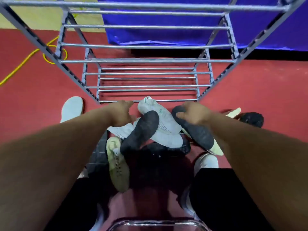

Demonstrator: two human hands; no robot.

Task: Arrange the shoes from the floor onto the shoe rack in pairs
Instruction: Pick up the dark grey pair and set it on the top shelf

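End of dark shoe (199,133) sits under right hand (195,114), seemingly gripped.

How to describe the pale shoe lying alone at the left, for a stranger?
Find the metal shoe rack on the red floor; go to its near left corner. Just left of it lies a pale shoe. Unlike the others, it sits alone, outside the heap.
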